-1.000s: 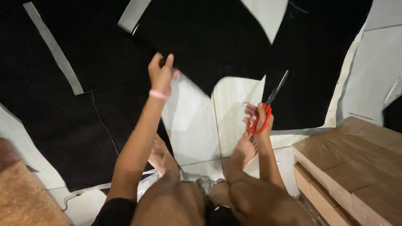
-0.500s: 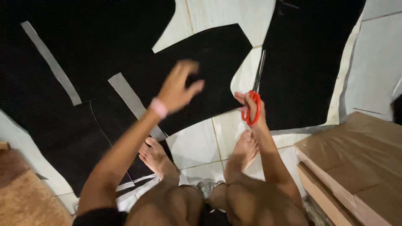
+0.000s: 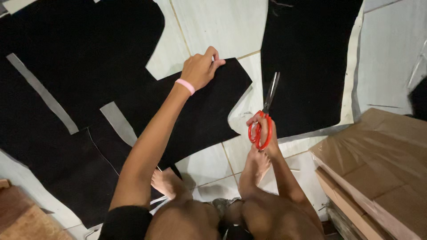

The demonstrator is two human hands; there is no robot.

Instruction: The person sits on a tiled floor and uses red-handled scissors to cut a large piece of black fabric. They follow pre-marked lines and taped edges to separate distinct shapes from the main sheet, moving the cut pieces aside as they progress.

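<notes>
I squat over black fabric sheets spread on a pale tiled floor (image 3: 213,22). My left hand (image 3: 200,69), with a pink band on the wrist, pinches the upper edge of a cut black fabric piece (image 3: 200,115) lying in front of me. My right hand (image 3: 262,129) is closed in the red handles of a pair of scissors (image 3: 266,111). The blades point up and away, shut, beside the edge of a larger black sheet (image 3: 307,66) on the right. My bare feet rest on the tiles below.
A wide black sheet (image 3: 75,53) covers the floor at upper left, with grey strips (image 3: 42,93) lying on it. Stacked brown cardboard boxes (image 3: 378,164) wrapped in film stand at the lower right. A brown mat (image 3: 20,218) shows at the lower left corner.
My left hand went from open in the air to gripping the top edge of the cut piece. The right hand with the scissors has stayed roughly in place.
</notes>
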